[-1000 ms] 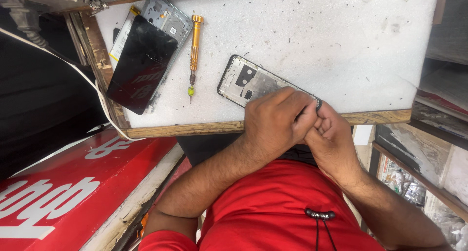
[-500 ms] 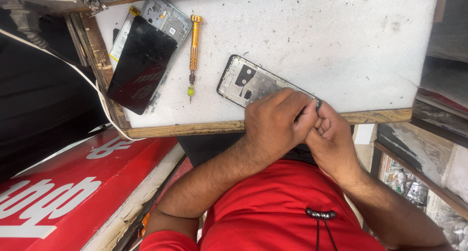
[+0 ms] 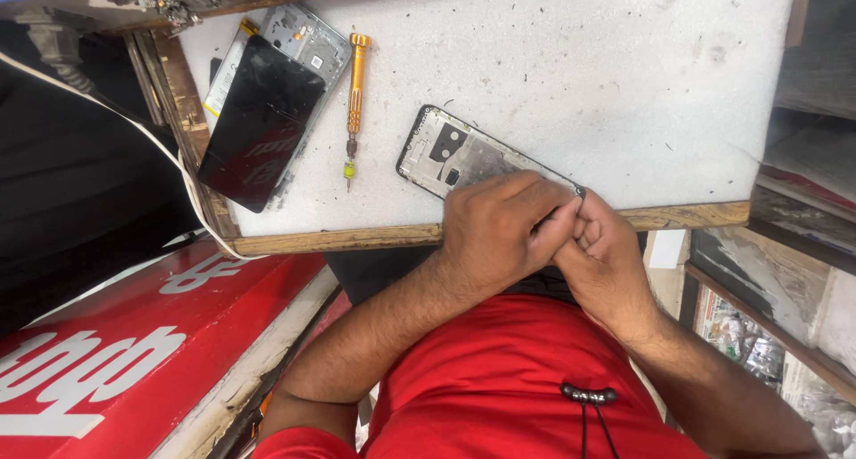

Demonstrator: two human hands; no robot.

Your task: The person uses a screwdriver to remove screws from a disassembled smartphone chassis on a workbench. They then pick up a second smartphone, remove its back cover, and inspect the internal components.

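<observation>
phone frame (image 3: 450, 151): flat on white counter (image 3: 580, 66), near edge, unmoved over the last second. left hand (image 3: 504, 231) curled over its 5 o'clock end, right hand (image 3: 602, 254) closed against the same corner; both stay put. orange screwdriver (image 3: 356, 93) at 9 o'clock, dark phone (image 3: 263, 120) beyond.

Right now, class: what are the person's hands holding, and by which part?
Both the left hand and right hand grip the opened phone frame at its near end, at the table edge.

Both forearms bare and bent inward, left hand (image 3: 504, 231) and right hand (image 3: 606, 254) touching, fingers curled.
</observation>
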